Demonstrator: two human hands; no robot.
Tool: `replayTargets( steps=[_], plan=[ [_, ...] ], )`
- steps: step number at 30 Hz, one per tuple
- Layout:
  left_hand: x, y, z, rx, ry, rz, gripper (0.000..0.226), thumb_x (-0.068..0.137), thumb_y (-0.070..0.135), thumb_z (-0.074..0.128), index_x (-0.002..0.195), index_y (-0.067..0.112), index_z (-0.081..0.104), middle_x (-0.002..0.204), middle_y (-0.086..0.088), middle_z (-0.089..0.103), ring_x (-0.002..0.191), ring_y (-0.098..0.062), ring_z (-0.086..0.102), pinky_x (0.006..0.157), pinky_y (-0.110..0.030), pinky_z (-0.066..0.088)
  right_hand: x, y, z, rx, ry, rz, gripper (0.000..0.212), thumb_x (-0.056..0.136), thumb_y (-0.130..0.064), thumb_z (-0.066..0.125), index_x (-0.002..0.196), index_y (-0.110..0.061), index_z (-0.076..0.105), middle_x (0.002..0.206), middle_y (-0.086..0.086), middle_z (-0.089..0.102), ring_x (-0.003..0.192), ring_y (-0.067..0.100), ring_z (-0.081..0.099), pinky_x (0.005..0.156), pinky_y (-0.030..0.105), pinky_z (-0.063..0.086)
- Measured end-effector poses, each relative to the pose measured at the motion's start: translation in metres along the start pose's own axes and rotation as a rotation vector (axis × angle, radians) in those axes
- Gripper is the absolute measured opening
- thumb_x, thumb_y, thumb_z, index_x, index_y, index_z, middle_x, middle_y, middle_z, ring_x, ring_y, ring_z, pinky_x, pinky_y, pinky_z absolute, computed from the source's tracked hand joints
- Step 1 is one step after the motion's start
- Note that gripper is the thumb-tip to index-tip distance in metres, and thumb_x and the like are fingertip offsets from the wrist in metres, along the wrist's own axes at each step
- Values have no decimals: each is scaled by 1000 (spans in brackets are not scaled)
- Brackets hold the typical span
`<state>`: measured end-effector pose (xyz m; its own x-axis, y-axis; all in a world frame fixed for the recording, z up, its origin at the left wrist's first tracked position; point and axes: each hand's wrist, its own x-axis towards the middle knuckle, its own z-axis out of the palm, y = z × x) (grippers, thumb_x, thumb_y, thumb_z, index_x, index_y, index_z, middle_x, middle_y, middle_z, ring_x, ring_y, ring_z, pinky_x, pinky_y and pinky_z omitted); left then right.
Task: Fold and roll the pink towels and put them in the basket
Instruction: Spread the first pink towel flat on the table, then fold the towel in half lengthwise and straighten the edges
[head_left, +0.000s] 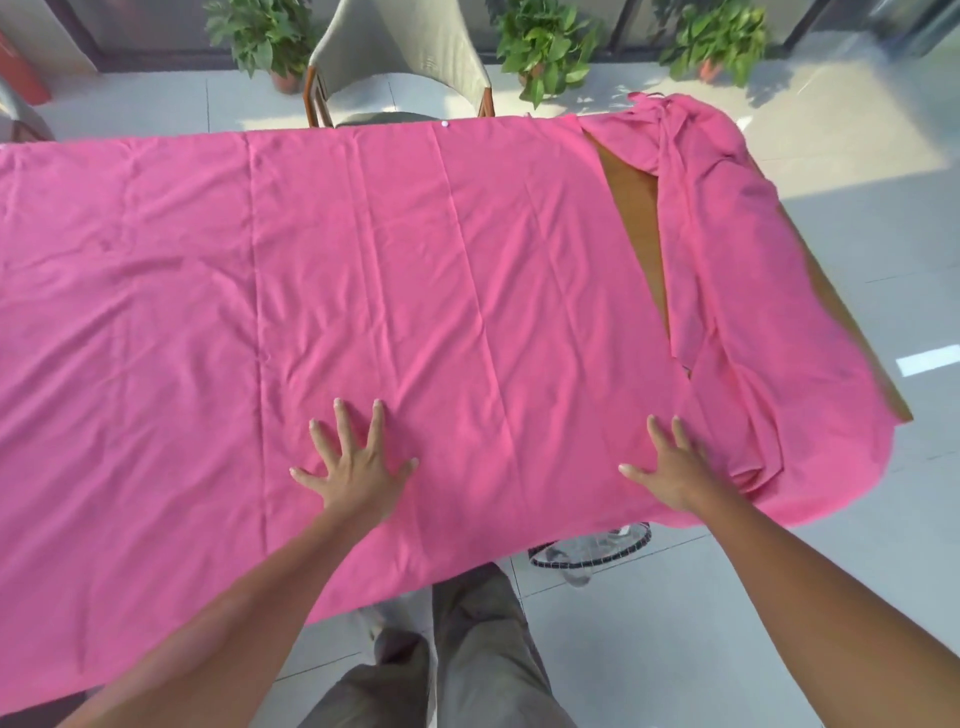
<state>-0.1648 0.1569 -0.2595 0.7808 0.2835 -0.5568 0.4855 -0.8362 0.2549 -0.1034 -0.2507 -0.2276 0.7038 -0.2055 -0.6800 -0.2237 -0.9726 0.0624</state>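
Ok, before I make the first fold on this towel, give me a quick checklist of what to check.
1. Spread towel lies flat on the table: ok, light creases only.
2. Left hand flat on the towel: ok.
3. Right hand flat near its right edge: ok.
4. Right edge clear of the bunched towel: not ok, they meet near the right hand.
5. Basket within reach: cannot tell, mostly hidden under the table edge.

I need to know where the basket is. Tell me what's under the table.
Below the table's near edge, a wire basket on the floor shows part of its rim, beside the person's legs. The spread towel hides the rest.
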Motion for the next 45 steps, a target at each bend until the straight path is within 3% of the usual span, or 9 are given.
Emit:
replayTargets(
  steps=[5,9,19,25,30,34,37,41,45],
  plan=[
    [-38,9,27,15,-15,-2,101,87,72,54,155,48,-16,161,5,-35,150,-38,-26,109,-81,9,-11,22,4,-11,27,-57,89,92,-67,50,159,-37,0,167,-2,-11,152,38,8,120,54,19],
    [-66,36,54,-21,-12,-54,101,85,74,55,155,48,-14,161,5,-34,150,-37,-25,108,-80,11,1,40,-7,152,128,-107,74,96,-39,61,157,-22,24,164,9,19,149,32,24,117,51,31],
    [-104,140,111,-10,53,-96,91,94,65,47,158,40,-14,163,-1,-30,151,-38,-22,114,-75,9,53,97,-29,291,311,-158,44,86,-26,74,123,-10,57,114,9,61,103,28,58,84,38,50],
    [-113,202,122,50,46,-3,89,98,55,49,159,34,-12,163,-4,-32,151,-38,-22,119,-67,3,63,98,-34,394,209,-161,27,84,-27,75,99,-13,58,86,3,68,81,26,66,66,32,49],
    [-118,247,118,106,41,191,92,89,54,66,158,25,13,164,-7,9,151,-35,13,120,-57,23,61,87,-39,639,85,-225,23,81,-14,73,103,-13,63,90,0,70,75,12,63,59,25,44],
    [-120,299,118,-97,-57,319,86,78,55,76,145,22,34,141,0,47,125,-23,49,100,-43,48,55,82,-45,913,-109,-239,40,86,-10,73,122,-11,56,109,10,71,75,15,65,62,26,49],
    [-118,334,110,-368,-88,272,76,80,66,69,135,20,44,126,5,59,103,-13,59,82,-30,49,48,83,-52,970,-168,-281,41,88,-12,71,123,-19,52,99,2,69,74,9,64,53,16,50],
    [-116,350,99,-237,-45,276,66,82,65,67,127,20,47,114,1,63,92,-20,63,73,-36,54,42,85,-62,1171,-379,-306,40,88,-8,69,125,-10,55,112,10,72,89,22,68,77,40,57],
    [-116,360,88,-272,93,200,43,89,51,59,113,16,55,96,-1,67,82,-24,66,69,-42,58,34,79,-73,1245,-520,-361,39,83,-3,71,119,-6,58,102,17,64,80,23,55,66,30,38]
  ],
)
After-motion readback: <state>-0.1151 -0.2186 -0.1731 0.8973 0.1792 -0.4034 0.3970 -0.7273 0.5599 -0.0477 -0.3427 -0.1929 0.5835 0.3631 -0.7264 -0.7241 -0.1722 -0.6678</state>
